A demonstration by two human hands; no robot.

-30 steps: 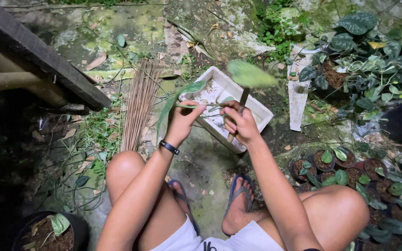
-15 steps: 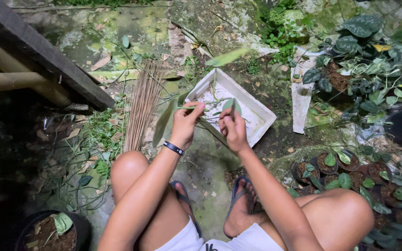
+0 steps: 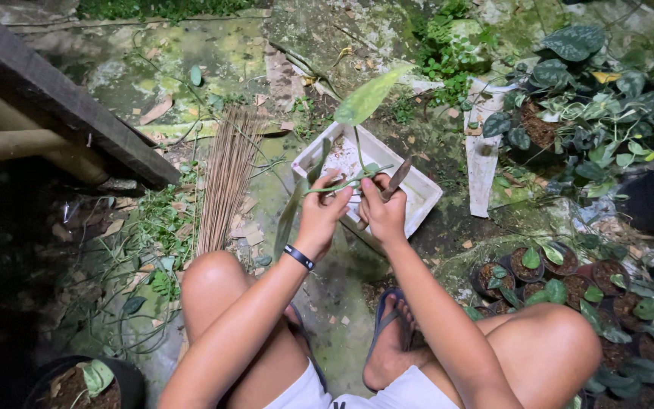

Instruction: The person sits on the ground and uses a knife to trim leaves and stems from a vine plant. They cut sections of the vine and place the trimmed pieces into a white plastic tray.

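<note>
My left hand point(image 3: 322, 212) pinches a thin green vine cutting point(image 3: 342, 184) over a white rectangular tray point(image 3: 420, 189); a black band sits on that wrist. One long leaf point(image 3: 289, 220) hangs down from the cutting beside my left hand, and a pale green leaf point(image 3: 370, 95) stands up above the tray. My right hand point(image 3: 381, 210) grips a small knife point(image 3: 395, 179) with its blade angled up to the right, and its fingers touch the same stem. Both hands are close together, almost touching.
A bundle of thin brown sticks point(image 3: 225, 178) lies left of the tray. Small pots with seedlings point(image 3: 539, 269) stand at the right, with leafy potted plants point(image 3: 599, 98) behind them. A dark wooden beam point(image 3: 54, 102) crosses the upper left. A black pot point(image 3: 77, 382) sits bottom left.
My hands have drawn closer together over the tray. The pale leaf has swung up above the tray, and the knife blade now points up to the right.
</note>
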